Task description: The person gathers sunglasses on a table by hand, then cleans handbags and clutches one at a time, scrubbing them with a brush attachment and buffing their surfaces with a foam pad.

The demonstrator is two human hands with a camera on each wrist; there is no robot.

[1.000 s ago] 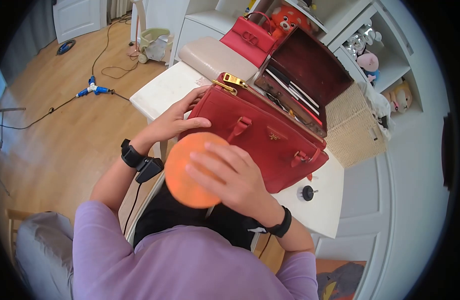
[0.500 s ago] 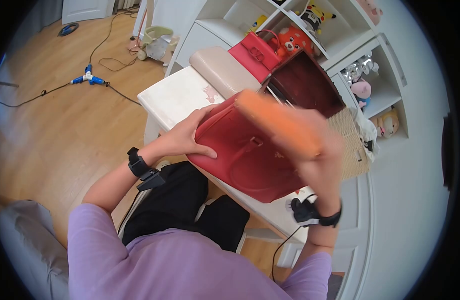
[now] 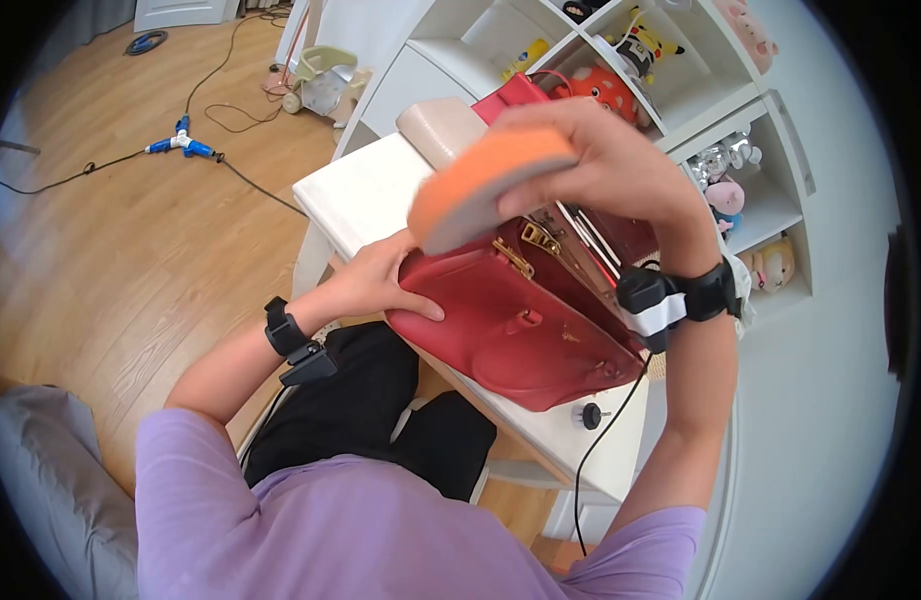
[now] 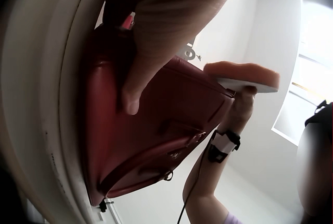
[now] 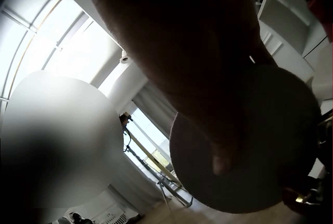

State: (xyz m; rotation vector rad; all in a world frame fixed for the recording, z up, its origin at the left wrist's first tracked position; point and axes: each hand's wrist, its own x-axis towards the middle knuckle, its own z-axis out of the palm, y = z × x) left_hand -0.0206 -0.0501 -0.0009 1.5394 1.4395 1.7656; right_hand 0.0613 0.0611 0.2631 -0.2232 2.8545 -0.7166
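A red leather handbag with gold zip pulls leans on the white table. At its near left end my left hand grips the bag, thumb along the front panel and the other fingers behind. My right hand holds a round foam polishing pad, orange on one side and grey on the other, up over the bag's left top corner. The right thumb lies on the grey side, seen in the right wrist view as a dark disc. In the left wrist view the pad appears beyond the bag's edge.
A small black round piece with a shank lies on the white table. Behind the bag are an open dark red case, a beige box and a pink-red handbag. Shelves with plush toys stand at the back.
My right hand first carried the pad rightward across the bag, then up and left above its top corner, turning it grey side down. The handbag tilted back under my left hand's grip.
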